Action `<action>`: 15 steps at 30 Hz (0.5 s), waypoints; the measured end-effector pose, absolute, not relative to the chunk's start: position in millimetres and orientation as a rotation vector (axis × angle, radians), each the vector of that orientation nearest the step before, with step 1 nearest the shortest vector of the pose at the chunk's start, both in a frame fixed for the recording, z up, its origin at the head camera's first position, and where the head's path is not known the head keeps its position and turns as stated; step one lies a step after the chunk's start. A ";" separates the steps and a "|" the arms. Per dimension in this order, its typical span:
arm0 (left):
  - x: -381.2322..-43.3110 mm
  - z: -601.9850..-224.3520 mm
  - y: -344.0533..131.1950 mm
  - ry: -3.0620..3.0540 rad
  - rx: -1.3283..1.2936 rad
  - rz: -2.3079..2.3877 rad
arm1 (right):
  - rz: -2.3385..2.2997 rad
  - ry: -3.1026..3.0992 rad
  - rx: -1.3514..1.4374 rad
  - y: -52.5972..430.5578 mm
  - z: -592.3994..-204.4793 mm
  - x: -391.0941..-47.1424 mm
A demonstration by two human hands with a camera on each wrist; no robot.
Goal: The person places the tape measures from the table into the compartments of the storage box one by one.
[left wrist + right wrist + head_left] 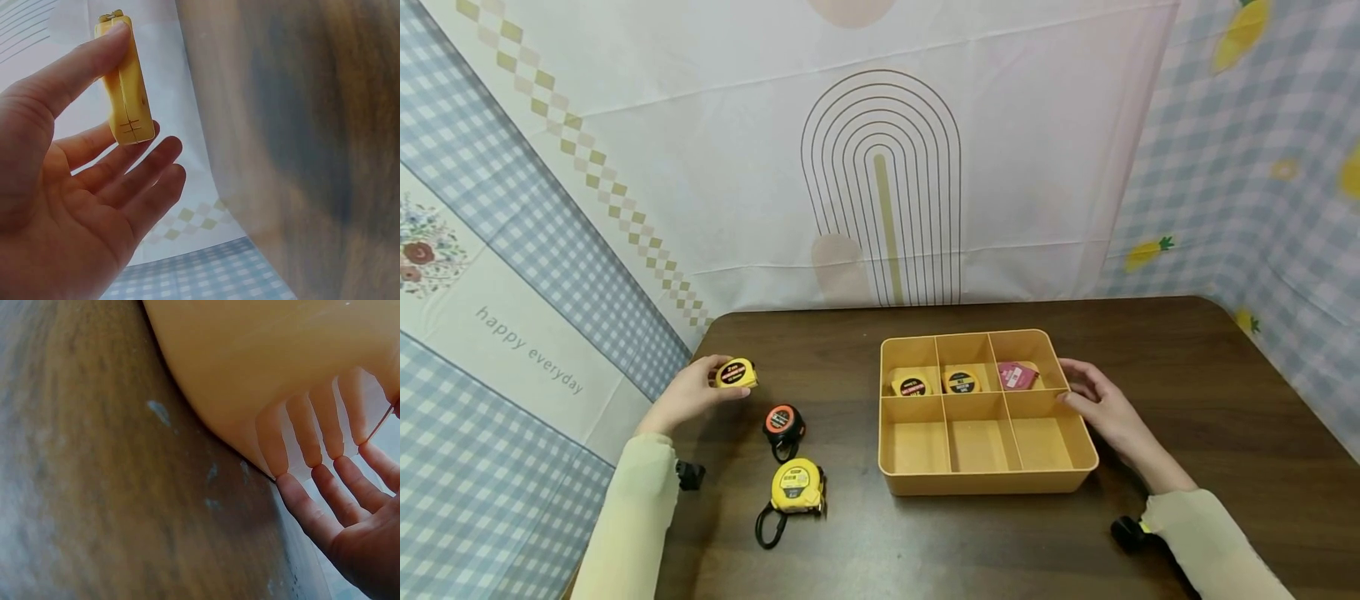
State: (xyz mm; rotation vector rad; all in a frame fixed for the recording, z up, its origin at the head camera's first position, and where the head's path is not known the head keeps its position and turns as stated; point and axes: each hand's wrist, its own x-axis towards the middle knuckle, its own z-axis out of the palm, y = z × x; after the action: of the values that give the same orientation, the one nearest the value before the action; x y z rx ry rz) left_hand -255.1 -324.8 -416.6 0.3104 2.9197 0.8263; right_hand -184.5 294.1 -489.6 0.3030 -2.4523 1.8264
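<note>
My left hand [696, 390] pinches a small yellow tape measure [736, 373] at the left of the table. Its thumb and index finger hold the case [130, 94] by its sides; the other fingers are spread. Below lie a black and orange tape measure [784, 422] and a larger yellow tape measure [797, 487], both with black straps. My right hand [1105, 408] holds the right side of a tan divided box [985, 483], thumb at the rim and fingertips against the outer wall [250, 356]. The back compartments hold a yellow tape measure [912, 385], an orange-yellow one [961, 382] and a pink one [1017, 376].
The dark wooden table [880, 550] has rounded back corners. A patterned cloth [737, 192] hangs behind it, and blue checked cloth [497, 467] runs along the left side. The box's front row shows bare compartment floors.
</note>
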 end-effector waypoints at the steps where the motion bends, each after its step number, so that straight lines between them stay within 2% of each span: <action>1: -255.4 -415.0 -325.1 2.920 0.316 0.826 | 1.826 -2.452 0.302 294.1 -489.5 -184.6; 15: -258.4 -392.5 -324.7 2.938 0.360 0.807 | 1.839 -2.449 0.298 293.4 -489.1 -184.2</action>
State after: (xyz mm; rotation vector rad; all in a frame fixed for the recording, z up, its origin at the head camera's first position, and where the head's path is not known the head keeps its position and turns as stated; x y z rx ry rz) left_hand -258.4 -324.7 -392.5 0.3596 2.9384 0.8067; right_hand -184.2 293.4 -489.1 0.2977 -2.4493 1.8387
